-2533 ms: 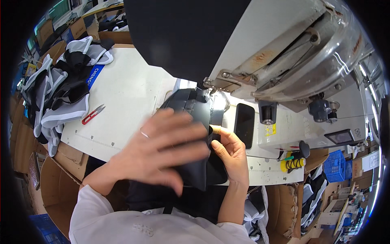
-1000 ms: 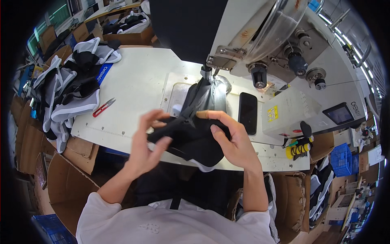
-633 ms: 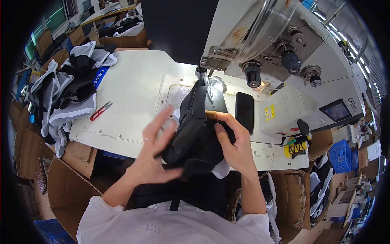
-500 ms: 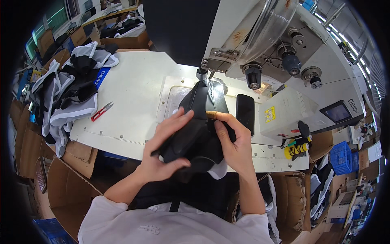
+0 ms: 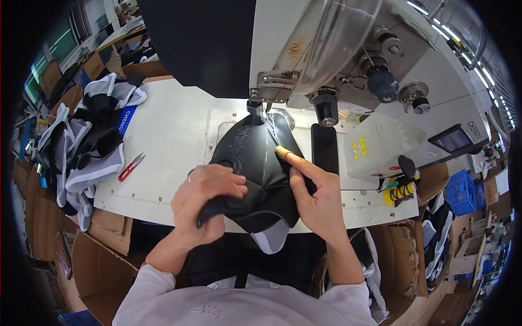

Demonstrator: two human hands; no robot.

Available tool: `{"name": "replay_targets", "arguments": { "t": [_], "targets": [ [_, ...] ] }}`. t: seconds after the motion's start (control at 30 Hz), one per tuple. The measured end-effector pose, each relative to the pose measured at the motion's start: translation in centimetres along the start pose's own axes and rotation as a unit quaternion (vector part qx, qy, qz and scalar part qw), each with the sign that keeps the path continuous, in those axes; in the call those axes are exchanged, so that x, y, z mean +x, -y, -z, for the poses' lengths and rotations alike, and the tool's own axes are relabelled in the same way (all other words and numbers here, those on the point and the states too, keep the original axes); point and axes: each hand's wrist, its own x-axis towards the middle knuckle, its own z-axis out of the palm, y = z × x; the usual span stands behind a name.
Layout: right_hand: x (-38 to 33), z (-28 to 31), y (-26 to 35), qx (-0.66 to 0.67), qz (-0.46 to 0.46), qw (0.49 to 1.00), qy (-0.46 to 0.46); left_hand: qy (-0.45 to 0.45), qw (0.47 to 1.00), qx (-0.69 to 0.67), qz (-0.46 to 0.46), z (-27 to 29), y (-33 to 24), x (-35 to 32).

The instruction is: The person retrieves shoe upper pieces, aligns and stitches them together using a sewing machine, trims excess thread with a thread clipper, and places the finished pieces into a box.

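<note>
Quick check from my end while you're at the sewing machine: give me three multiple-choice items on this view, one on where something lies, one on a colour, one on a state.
1. Where do the thread snips lie?
A. On the white table, left of the black workpiece
B. Under the needle
C. In the right hand

2. What colour are the handles of the snips?
A. Blue
B. Red
C. Yellow

3. How does the left hand stand?
A. Flat and open on the table
B. Lifted clear of everything
C. Closed on the near edge of the workpiece

Key:
1 A: the snips rest on bare tabletop between the fabric pile and the workpiece.
2 B: the handles show red.
3 C: the left hand's fingers curl around the black material, while the right hand presses it flat with the forefinger stretched toward the needle.
</note>
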Motion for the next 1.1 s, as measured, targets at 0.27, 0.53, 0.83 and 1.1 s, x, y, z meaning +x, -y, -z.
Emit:
{"name": "replay_targets", "arguments": {
  "t": [0.27, 0.53, 0.83, 1.1],
  "targets": [
    [0.3, 0.1, 0.0, 0.009, -0.035, 0.999, 0.023, 0.084, 0.996, 0.001, -0.015, 0.8, 0.4, -0.4],
    [1.7, 0.0, -1.0, 0.014, -0.015, 1.0, 0.018, 0.071, 0.997, 0.009, -0.023, 0.3, 1.2, 0.3],
    [3.1, 0.7, -2.2, 0.074, -0.028, 0.995, 0.059, 0.072, 0.997, 0.019, -0.024, -0.2, 2.6, 1.0],
    [3.6, 1.7, -1.3, -0.027, 0.055, 0.984, 0.169, 0.029, 0.994, -0.082, 0.069, -0.1, 2.5, 0.7]
  ]
}}
